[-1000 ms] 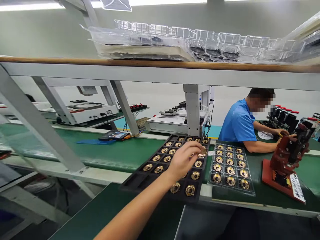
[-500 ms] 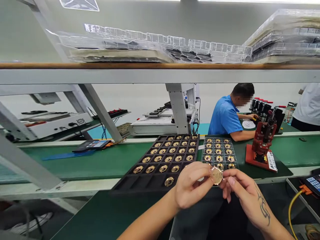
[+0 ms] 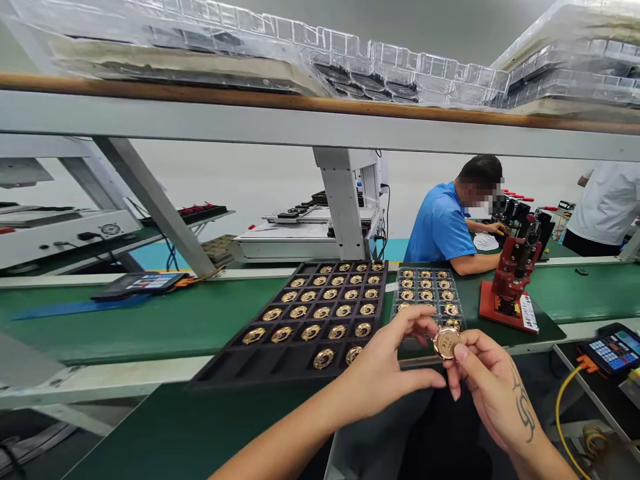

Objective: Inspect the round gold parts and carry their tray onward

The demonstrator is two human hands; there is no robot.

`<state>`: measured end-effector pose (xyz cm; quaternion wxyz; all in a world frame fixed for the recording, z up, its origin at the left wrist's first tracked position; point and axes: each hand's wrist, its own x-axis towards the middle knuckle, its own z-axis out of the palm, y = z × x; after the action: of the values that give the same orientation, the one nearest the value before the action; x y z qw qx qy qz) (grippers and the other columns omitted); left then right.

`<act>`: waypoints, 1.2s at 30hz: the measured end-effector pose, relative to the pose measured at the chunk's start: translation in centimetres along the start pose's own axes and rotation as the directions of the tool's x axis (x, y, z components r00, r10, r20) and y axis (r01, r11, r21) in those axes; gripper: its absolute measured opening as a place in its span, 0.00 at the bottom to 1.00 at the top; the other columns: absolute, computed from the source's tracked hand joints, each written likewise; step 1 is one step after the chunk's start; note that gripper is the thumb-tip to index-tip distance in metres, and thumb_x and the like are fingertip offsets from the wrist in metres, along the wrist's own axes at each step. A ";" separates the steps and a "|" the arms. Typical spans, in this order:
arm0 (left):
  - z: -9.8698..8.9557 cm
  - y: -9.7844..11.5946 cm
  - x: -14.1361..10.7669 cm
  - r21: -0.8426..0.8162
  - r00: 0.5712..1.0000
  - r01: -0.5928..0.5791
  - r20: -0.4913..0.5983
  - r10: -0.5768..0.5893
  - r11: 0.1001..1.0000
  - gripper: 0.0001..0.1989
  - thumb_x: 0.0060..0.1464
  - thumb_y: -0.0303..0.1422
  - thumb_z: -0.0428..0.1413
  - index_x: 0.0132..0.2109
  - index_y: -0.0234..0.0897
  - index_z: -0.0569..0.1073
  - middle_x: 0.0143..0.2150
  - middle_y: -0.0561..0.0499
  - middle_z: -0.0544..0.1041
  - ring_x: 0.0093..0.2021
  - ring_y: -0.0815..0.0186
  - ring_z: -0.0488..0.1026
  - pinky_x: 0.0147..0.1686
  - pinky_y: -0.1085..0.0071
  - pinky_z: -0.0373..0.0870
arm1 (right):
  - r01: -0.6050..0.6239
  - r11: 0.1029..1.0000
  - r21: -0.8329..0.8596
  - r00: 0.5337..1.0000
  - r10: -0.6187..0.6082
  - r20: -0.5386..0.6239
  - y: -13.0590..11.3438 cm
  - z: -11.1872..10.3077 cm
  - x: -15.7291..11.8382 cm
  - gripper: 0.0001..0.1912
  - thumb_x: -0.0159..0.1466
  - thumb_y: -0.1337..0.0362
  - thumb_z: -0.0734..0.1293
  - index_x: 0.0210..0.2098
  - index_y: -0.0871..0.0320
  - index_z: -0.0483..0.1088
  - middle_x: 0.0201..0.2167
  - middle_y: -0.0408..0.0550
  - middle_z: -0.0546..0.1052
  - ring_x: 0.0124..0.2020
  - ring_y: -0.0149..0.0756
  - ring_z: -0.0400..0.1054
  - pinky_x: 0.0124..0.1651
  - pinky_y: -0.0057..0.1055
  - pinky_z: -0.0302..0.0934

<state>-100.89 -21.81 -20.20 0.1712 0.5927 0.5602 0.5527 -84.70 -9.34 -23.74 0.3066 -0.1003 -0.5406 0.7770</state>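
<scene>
A round gold watch case [image 3: 447, 343] is pinched between the thumb and fingers of my right hand [image 3: 487, 377], its engraved back facing up. My left hand [image 3: 390, 367] is beside it, thumb and fingers spread apart, with nothing held. Behind the left hand lies a black compartment tray [image 3: 240, 370] with rows of gold round parts. A clear plastic tray [image 3: 395, 297] of similar parts sits just beyond the hands, its near end partly hidden by them.
A red hand press [image 3: 510, 287] stands right of the trays. A person in blue [image 3: 440, 223] works beyond it; another person in white is far right. Handheld devices lie left [image 3: 145, 283] and right [image 3: 613, 350]. A shelf beam [image 3: 320, 127] crosses above.
My left hand has opened and moved off the watch case, which stays in my right hand. The view has shifted, so the bench and trays appear further left.
</scene>
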 end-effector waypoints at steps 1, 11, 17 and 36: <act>0.2 0.4 0.0 -0.100 0.997 0.073 0.008 -0.072 0.992 0.38 0.50 0.35 0.76 0.64 0.46 0.70 0.51 0.49 0.81 0.51 0.61 0.79 0.54 0.63 0.76 | 0.000 1.000 0.008 1.000 0.000 -0.004 0.1 0.0 -0.1 0.16 0.67 0.49 0.76 0.38 0.56 0.77 0.30 0.43 0.77 0.26 0.28 0.69 0.29 0.26 0.67; 1.0 1.9 0.3 -0.356 0.949 0.312 0.066 -0.310 0.881 0.12 0.56 0.35 0.70 0.44 0.37 0.79 0.40 0.52 0.81 0.40 0.68 0.76 0.47 0.68 0.73 | 0.011 0.997 -0.080 1.000 -0.010 0.012 1.1 -0.2 -1.2 0.15 0.67 0.50 0.76 0.37 0.55 0.76 0.29 0.44 0.78 0.30 0.32 0.72 0.34 0.29 0.70; 0.8 1.7 0.1 -0.402 0.898 0.440 0.212 -0.386 0.803 0.14 0.56 0.37 0.70 0.44 0.35 0.78 0.33 0.54 0.79 0.32 0.70 0.75 0.39 0.68 0.73 | 0.024 0.941 -0.336 0.997 -0.049 -0.065 0.2 -1.2 -1.4 0.18 0.67 0.46 0.75 0.43 0.54 0.79 0.36 0.49 0.81 0.33 0.36 0.73 0.37 0.32 0.72; 0.8 1.7 0.3 -0.558 0.890 0.456 0.262 -0.374 0.694 0.19 0.52 0.38 0.74 0.43 0.34 0.76 0.34 0.53 0.81 0.30 0.70 0.79 0.34 0.72 0.76 | 0.021 0.990 -0.138 1.000 -0.023 -0.014 1.4 -1.4 -2.0 0.10 0.74 0.54 0.69 0.45 0.54 0.76 0.37 0.48 0.81 0.32 0.37 0.73 0.38 0.38 0.72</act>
<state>-99.49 -21.72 -18.97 0.5073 0.3982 0.4606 0.6099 -82.98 -9.72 -25.90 0.3116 -0.1213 -0.5917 0.7336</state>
